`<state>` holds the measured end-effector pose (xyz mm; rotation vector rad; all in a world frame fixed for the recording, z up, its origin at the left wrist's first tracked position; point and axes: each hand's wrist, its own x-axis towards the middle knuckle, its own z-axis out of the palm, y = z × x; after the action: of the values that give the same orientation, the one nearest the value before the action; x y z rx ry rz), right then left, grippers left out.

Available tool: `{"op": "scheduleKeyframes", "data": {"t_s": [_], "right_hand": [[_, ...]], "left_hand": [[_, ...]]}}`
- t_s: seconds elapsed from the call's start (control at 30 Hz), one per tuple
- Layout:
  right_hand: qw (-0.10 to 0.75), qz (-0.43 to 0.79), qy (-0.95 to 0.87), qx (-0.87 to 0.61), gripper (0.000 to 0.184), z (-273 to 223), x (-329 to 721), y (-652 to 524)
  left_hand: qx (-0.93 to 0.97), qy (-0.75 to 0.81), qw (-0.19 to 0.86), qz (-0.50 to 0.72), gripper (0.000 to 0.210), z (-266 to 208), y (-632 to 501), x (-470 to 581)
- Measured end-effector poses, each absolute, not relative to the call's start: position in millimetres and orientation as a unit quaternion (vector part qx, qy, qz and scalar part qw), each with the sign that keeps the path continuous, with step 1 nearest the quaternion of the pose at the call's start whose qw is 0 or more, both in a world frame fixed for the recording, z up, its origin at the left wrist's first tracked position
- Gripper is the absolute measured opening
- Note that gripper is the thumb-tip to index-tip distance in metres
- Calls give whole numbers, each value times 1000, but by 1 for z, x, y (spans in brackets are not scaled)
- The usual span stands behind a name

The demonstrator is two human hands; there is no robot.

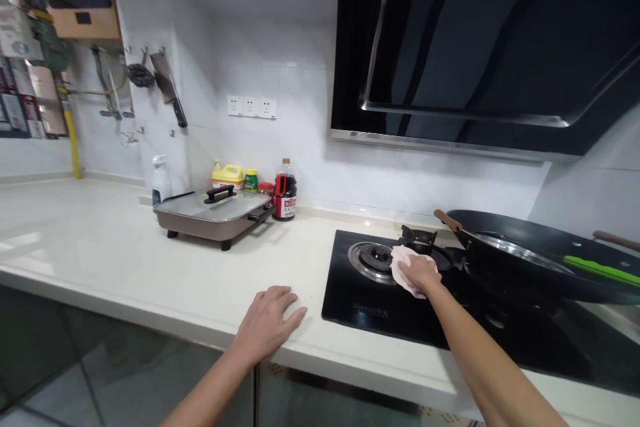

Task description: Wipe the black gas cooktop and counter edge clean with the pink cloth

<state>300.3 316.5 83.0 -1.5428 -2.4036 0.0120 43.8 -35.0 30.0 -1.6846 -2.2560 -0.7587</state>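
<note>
My right hand [421,271] presses a pale pink cloth [404,273] onto the black glass gas hob [360,300], just right of the left burner [374,259]. Its fingers are closed over the cloth and partly hidden by the back of the hand. My left hand [270,320] rests on the white countertop [200,287] left of the hob, fingers spread, holding nothing. Behind the cloth, a black pan support [419,237] sits near the hob's back edge.
A large wok [530,260] with wooden handles and a green utensil [603,270] covers the hob's right side. The range hood [460,60] overhangs it. On the left stand a lidded electric pan [213,217], a dark sauce bottle [285,190] and a spray bottle [161,179]. A cleaver [169,88] hangs on the wall.
</note>
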Motion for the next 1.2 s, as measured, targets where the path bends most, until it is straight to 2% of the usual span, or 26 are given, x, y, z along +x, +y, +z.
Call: {"op": "scheduleKeyframes", "data": {"t_s": [0.13,0.27,0.6,0.83,0.93,1.1,1.2], "right_hand": [[124,-19,-843,-523,50,71,302,288],[127,-30,-886,-444,46,69,285,244],[153,60,-955,-247,48,76,176,192],[169,81,-970,-155,42,66,239,180],[178,73,-960,-205,39,62,284,191],[82,23,-914,-396,30,91,328,243],[81,17,-882,-464,34,112,332,269]], "left_hand": [[-573,-772,100,-258,40,34,-36,47],[-576,-768,102,-260,43,33,-36,47],[-573,-772,120,-247,37,34,-34,43],[-568,-778,109,-245,34,36,-36,41],[-572,-774,115,-247,34,35,-36,40],[-570,-775,115,-249,34,35,-35,42],[-567,-776,117,-250,33,35,-35,44]]}}
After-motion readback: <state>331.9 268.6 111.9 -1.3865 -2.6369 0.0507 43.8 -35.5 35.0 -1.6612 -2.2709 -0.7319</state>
